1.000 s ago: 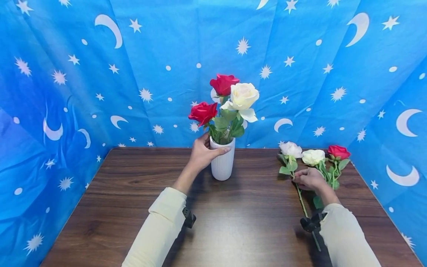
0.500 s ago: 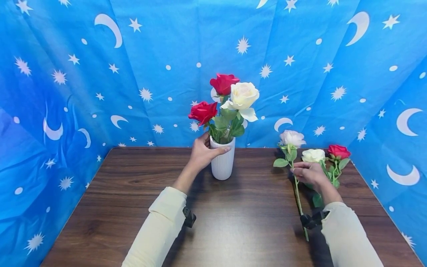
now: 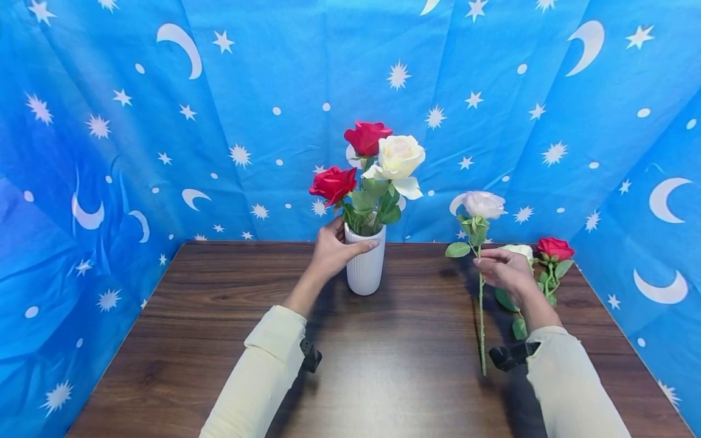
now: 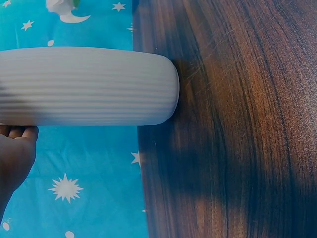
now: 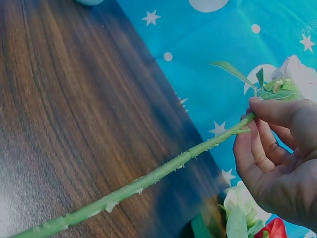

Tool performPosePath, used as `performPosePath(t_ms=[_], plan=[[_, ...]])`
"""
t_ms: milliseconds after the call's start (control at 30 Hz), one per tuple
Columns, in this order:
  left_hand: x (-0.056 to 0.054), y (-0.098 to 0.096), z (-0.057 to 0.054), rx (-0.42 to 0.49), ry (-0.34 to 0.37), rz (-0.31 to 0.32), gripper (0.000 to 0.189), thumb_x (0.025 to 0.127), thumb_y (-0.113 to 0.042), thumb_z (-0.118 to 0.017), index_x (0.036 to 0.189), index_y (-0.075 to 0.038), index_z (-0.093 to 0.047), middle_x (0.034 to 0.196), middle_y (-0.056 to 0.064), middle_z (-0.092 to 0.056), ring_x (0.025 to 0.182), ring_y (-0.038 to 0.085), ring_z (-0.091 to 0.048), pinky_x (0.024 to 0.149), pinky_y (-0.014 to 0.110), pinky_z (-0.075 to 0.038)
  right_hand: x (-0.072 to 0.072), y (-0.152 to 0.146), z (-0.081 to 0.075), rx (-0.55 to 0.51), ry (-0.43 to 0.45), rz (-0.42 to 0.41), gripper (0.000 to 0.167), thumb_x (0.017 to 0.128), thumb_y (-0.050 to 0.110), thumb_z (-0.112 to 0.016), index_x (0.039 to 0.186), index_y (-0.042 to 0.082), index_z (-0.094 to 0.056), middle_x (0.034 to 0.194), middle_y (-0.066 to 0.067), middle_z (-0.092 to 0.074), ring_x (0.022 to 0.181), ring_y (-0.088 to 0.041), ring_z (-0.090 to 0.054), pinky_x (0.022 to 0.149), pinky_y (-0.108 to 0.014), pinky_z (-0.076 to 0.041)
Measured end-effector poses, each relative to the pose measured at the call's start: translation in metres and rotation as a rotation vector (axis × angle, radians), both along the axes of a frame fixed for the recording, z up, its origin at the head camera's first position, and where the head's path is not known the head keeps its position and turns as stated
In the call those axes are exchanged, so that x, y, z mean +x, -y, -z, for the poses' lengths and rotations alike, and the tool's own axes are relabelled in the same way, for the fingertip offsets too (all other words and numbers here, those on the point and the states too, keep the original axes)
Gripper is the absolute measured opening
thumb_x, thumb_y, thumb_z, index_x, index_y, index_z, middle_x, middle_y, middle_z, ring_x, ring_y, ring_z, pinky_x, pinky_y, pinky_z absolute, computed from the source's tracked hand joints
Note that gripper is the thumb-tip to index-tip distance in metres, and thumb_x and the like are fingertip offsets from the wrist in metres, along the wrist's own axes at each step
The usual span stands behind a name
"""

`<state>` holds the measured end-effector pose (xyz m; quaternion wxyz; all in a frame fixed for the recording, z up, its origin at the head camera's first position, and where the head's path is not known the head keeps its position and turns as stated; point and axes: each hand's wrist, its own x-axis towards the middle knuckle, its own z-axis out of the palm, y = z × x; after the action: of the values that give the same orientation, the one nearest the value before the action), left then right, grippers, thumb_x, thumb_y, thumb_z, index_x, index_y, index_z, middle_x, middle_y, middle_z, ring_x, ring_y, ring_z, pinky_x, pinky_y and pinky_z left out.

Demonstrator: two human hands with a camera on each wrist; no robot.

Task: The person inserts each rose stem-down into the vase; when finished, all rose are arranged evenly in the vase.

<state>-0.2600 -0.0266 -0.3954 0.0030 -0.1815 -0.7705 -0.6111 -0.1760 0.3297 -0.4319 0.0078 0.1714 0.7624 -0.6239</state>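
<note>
My left hand [image 3: 338, 248] grips the upper part of a white ribbed vase [image 3: 366, 271], thumb across its front near the rim. The vase stands upright on the table, and in it are two red roses [image 3: 334, 185] and a cream rose [image 3: 401, 158]. To the right, my right hand [image 3: 508, 269] pinches the green stem [image 5: 148, 179] of a pale pinkish-white rose [image 3: 484, 205] between thumb and fingers. That rose is held nearly upright, bloom at the top, its stem hanging toward the table. Whether the stem's lower end touches the wood I cannot tell.
Behind my right hand a white rose [image 3: 520, 250] and a red rose [image 3: 555, 249] lie on the brown wooden table [image 3: 219, 353], the white one partly hidden. A blue cloth [image 3: 274, 73] with moons and stars hangs along the table's back and sides.
My right hand has lifted the pale rose off the table and raised it, tilting it from lying flat to nearly upright. The left hand and vase have stayed put.
</note>
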Motion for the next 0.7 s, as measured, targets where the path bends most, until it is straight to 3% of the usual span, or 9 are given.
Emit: performPosePath(t_ms=[133,300,700], plan=[[0.000,0.000,-0.001,-0.002,-0.002,0.001,0.067,0.079,-0.025,-0.088,0.137,-0.009,-0.059,0.135,0.011,-0.067,0.125,0.027,-0.066,0.109,0.043,-0.054,0.000,0.003,-0.008,-0.059,-0.032,0.022,0.011,0.096,0.016,-0.069,0.103,0.025,-0.067,0.078,0.023,-0.069,0.073,0.006,-0.067,0.067,-0.016,-0.060],[-0.001,0.000,-0.001,0.005,-0.013,0.003,0.066,0.079,-0.024,-0.088,0.137,-0.009,-0.059,0.135,0.011,-0.067,0.124,0.027,-0.066,0.108,0.042,-0.054,-0.001,0.008,-0.018,-0.152,-0.102,0.042,0.020,0.095,0.012,-0.070,0.089,0.031,-0.070,0.078,0.019,-0.069,0.071,0.005,-0.068,0.064,-0.017,-0.060],[0.001,0.000,0.000,0.008,0.000,0.009,0.065,0.081,-0.024,-0.087,0.137,-0.009,-0.059,0.135,0.011,-0.067,0.125,0.027,-0.066,0.108,0.042,-0.054,-0.002,0.023,-0.031,-0.224,-0.246,0.134,0.017,0.092,0.009,-0.074,0.087,0.026,-0.074,0.077,0.015,-0.071,0.069,0.001,-0.068,0.060,-0.018,-0.060]])
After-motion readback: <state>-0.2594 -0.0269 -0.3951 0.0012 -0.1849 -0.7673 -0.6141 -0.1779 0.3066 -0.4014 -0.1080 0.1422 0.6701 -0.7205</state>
